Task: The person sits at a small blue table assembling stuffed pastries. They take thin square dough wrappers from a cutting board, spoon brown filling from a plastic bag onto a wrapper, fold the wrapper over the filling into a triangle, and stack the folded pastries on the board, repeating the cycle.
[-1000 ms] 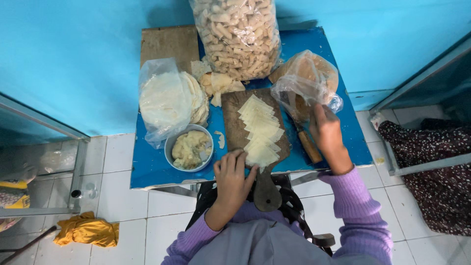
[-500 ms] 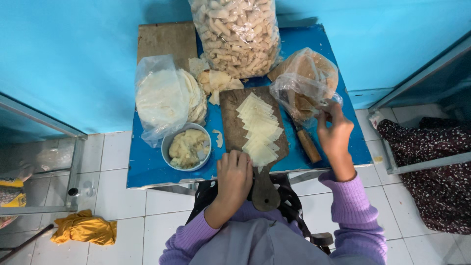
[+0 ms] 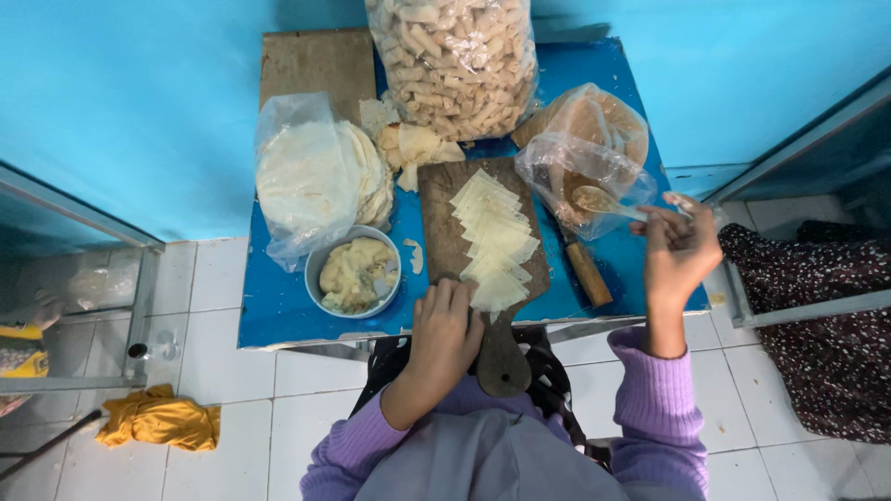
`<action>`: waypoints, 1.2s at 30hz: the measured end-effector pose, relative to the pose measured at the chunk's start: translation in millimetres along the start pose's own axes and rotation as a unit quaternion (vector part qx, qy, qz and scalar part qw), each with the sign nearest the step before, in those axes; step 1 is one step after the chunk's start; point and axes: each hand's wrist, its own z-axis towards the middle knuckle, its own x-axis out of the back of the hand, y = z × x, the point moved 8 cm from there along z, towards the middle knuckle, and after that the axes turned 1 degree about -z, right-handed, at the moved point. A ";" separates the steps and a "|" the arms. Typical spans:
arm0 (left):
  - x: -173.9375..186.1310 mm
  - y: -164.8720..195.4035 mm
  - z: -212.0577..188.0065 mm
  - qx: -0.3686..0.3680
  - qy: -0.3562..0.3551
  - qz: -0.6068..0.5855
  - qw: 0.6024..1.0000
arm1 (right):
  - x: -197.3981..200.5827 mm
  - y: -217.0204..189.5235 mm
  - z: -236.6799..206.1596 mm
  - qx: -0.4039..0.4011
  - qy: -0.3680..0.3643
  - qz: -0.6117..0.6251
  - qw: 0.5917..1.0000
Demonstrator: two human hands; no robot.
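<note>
We see the dough squares point(image 3: 495, 243) lying in an overlapping row down the wooden board point(image 3: 444, 223), in the middle of the blue table point(image 3: 278, 315), so each one can be taken off the near end easily. Our left hand point(image 3: 445, 336) rests on the near part of the board, beside its handle; the fingers are bent and half closed, the tips touching the lowest square, and it grips nothing firmly. Our right hand point(image 3: 680, 250) is raised at the right edge of the table, fingers pinched together on the handle of a spoon point(image 3: 608, 204). The spoon's bowl reaches into the open plastic bag point(image 3: 580, 162); what the bag contains is not clear. A bowl point(image 3: 357, 275) of pale filling stands just left of the board, within easy reach. Further left lies a bag of round sheets point(image 3: 306, 181), and behind the board a big bag of rolled pieces point(image 3: 455, 60).
</note>
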 end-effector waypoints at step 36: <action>6.4 -16.2 1.4 -0.020 0.074 -0.160 0.984 | -32.9 -70.6 -108.0 0.245 -0.111 -0.083 0.960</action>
